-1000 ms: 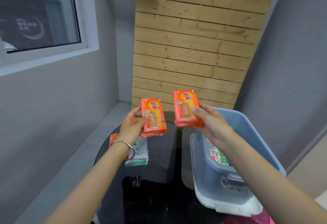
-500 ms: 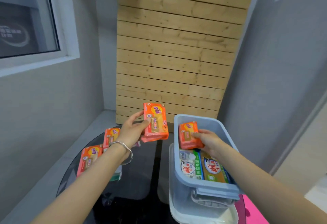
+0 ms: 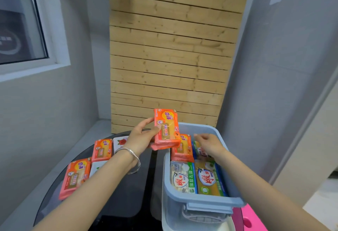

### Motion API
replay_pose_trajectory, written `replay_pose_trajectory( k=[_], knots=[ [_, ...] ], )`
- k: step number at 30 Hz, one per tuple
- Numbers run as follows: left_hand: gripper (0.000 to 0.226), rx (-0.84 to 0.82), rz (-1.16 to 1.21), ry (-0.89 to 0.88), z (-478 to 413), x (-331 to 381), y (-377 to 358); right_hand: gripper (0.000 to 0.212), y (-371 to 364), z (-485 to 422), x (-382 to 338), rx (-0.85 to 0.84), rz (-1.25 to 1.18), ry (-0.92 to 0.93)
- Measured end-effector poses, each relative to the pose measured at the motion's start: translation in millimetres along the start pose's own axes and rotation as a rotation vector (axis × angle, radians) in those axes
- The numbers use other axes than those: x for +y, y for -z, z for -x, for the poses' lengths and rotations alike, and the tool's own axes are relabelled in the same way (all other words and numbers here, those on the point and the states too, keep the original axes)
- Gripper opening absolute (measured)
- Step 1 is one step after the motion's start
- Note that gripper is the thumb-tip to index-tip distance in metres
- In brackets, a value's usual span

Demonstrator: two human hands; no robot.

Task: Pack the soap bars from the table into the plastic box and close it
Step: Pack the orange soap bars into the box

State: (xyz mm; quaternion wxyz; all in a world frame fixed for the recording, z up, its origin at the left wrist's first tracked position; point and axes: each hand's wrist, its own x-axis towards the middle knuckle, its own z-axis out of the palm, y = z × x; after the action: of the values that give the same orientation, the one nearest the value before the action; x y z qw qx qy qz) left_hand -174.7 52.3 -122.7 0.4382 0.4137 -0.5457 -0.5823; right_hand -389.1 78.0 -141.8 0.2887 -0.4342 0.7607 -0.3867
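Head view: left hand [image 3: 140, 137] gripped an orange-wrapped rectangular soap bar [image 3: 166, 127], long axis upright, just left of the pale-blue plastic box [image 3: 201, 201]. Right hand [image 3: 207, 144] hovered open and empty inside the box; nearer of the two to the free space. More orange bars [image 3: 87, 165] lay on the dark glass table [image 3: 128, 199], lower left.

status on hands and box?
Left hand holds orange soap bar. Right hand empty, inside plastic box. Box open. Way clear.

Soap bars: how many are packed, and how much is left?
Packed: at least three bars lie in the blue plastic box. In hand: the left hand holds an orange soap bar; the right hand is empty. Left: several bars on the table, then the lid.
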Motion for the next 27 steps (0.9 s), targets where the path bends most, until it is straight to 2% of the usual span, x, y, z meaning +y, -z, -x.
replay_pose_trajectory(
  k=[2, 5, 8, 10, 12, 16, 19, 24, 27],
  knots=[
    [0.043, -0.032, -0.009, 0.009, -4.5, 3.3, -12.2, 0.028, 16.3, 0.8, -0.7, 0.158, -0.036, 0.181],
    [0.045, -0.076, -0.017, 0.037, -14.5, 2.5, -36.3, 0.031, 27.2, 9.3, 6.0, 0.242, 0.001, 0.321],
    [0.044, -0.095, 0.002, 0.09, -28.4, -5.4, -63.7, 0.041, 26.5, 8.2, 21.0, 0.284, -0.025, 0.268],
    [0.046, -0.112, -0.009, 0.13, -36.7, -11.2, -81.4, 0.044, 26.1, 3.2, 26.4, 0.251, -0.061, 0.212],
    [0.048, -0.106, -0.062, 0.134, -42.0, -16.5, -97.4, 0.045, 25.1, -1.1, 29.8, 0.208, 0.004, 0.222],
    [0.036, -0.118, -0.343, 0.076, -43.8, -17.3, -114.8, 0.045, 21.6, -2.0, 32.1, 0.176, 0.383, 0.262],
    [0.035, -0.147, -0.601, 0.014, -49.0, -22.3, -114.0, 0.045, 20.8, -1.1, 31.9, 0.185, 0.472, 0.233],
    [0.033, -0.172, -0.797, -0.062, -55.1, -38.4, -109.2, 0.043, 19.5, 0.8, 28.8, 0.199, 0.536, 0.221],
    [0.041, -0.177, -1.032, -0.089, -58.0, -44.3, -108.4, 0.042, 19.3, 3.3, 28.3, 0.17, 0.686, 0.217]
  ],
)
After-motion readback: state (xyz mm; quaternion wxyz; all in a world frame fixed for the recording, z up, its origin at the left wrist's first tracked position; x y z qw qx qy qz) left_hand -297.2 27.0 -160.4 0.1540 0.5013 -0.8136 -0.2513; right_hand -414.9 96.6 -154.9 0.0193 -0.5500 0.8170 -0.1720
